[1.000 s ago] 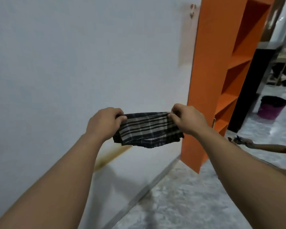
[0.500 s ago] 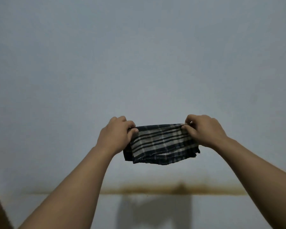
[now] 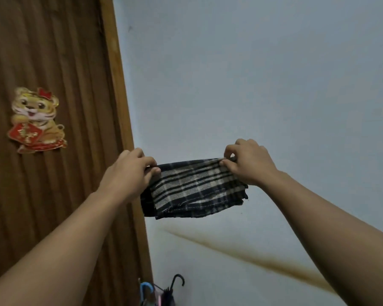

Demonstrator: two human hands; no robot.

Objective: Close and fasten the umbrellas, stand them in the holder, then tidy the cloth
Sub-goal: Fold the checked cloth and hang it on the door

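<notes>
While both arms stretch out ahead of the camera, the folded plaid cloth hangs in mid-air between the hands, dark navy with pale cream stripes crossing it. The left hand grips the cloth's upper left corner, fingers curled over the top edge and thumb pressed against the front of the fabric. Over on the other side, the right hand pinches the upper right corner between thumb and forefinger, the remaining fingers curled above. The top edge runs taut from one grip to the other, tilted slightly up toward the right, and the layered lower edges dangle free below, a little ragged and uneven at the bottom right.

Behind the cloth stands a pale blue-grey wall, and a brownish streak slants across it below the cloth, running down toward the right. To the left there's a brown ribbed door with a lighter wooden frame along its edge; the left hand sits in front of that frame. On the door, well apart from the hands, is a cartoon tiger decoration in gold and red.

Down at the bottom edge, near the foot of the frame, umbrella handles poke up: a black hooked handle and a light blue curved handle, close together, with dark folded canopy just beside them. What they stand in is cut off by the frame edge, so I cannot tell.
</notes>
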